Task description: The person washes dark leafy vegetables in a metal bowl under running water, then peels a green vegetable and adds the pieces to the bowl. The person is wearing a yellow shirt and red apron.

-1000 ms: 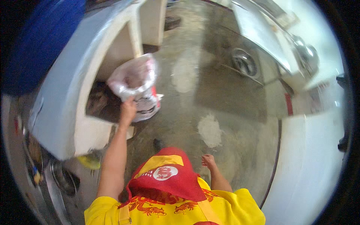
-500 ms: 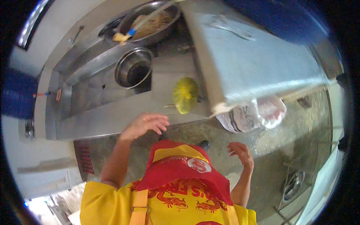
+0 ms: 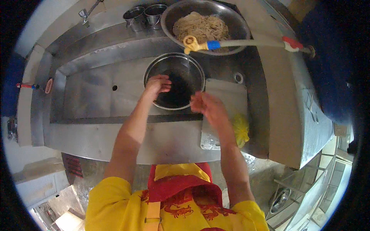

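Observation:
Both of my hands are over a steel pot (image 3: 173, 61) in a metal sink. My left hand (image 3: 157, 85), at the pot's left side, has loosely bent fingers apart and nothing visible in them. My right hand (image 3: 205, 103) is at the right side, its bent fingers smeared by motion. Above the pot, a hose tap (image 3: 194, 43) with blue band reaches across, a thin pale streak, apparently water, below its spout. Right of the pot lies a pale board (image 3: 225, 90) with a yellow plastic bag (image 3: 241, 131) at its front end.
A large steel bowl of noodle-like food (image 3: 200, 25) and two small pails (image 3: 135, 21) stand behind the pot. A wall faucet (image 3: 84, 15) is at back left. A pale counter (image 3: 312, 115) and a blue barrel (image 3: 327, 69) border the right side.
My left hand has let go of the white sack it gripped a second ago. The view has turned to the sink, and both hands have moved forward over the pot.

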The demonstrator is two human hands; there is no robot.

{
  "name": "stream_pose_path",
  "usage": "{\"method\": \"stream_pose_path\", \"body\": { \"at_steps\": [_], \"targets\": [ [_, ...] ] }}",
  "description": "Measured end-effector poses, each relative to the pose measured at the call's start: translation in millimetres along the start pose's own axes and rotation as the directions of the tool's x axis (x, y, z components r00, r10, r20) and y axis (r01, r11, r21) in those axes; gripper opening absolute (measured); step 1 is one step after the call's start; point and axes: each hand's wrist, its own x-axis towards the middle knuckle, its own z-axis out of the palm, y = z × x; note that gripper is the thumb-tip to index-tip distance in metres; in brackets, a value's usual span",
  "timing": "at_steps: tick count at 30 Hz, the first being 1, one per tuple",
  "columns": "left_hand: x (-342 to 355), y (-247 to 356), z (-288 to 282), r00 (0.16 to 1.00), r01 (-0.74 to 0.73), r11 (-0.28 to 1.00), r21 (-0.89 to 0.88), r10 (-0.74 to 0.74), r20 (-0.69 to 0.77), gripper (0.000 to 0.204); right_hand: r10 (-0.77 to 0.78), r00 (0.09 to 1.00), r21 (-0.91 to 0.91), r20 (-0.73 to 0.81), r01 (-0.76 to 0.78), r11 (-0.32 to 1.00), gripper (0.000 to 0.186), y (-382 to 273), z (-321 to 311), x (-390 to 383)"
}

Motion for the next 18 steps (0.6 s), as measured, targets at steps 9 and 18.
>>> {"method": "stream_pose_path", "body": {
  "at_steps": [9, 18],
  "targets": [
    [37, -16, 33, 0.989, 0.146, 0.955, -0.259, -0.134, 0.063, 0.032, 0.085, 0.993, 0.135, 0.080, -0.095, 0.986, 0.022, 25, -17, 247],
    [104, -36, 62, 0.993, 0.111, 0.903, -0.415, -0.080, 0.092, 0.035, -0.031, 0.999, -0.576, -0.037, 0.004, 0.817, 0.031, 18, -10, 265]
  ]
}}
